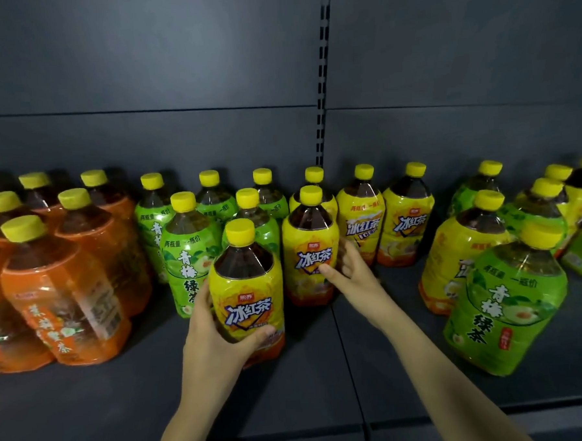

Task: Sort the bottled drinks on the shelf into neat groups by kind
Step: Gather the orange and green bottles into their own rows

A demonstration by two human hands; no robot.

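The left hand (214, 329) grasps an iced black tea bottle (247, 290), yellow-labelled, at the front centre of the shelf (292, 395); its fingers (201, 294) and thumb wrap the lower label. The right hand (353, 274) grasps a second yellow-labelled bottle (309, 249) just behind and to the right, thumb on the label and fingers curled round its side. Orange-labelled bottles (64, 293) stand grouped at left. Green-labelled plum green tea bottles (187, 256) stand beside them. Two more yellow-labelled bottles (362, 226) stand at the back. A mixed cluster (509, 303) of green and yellow labels stands well apart at right.
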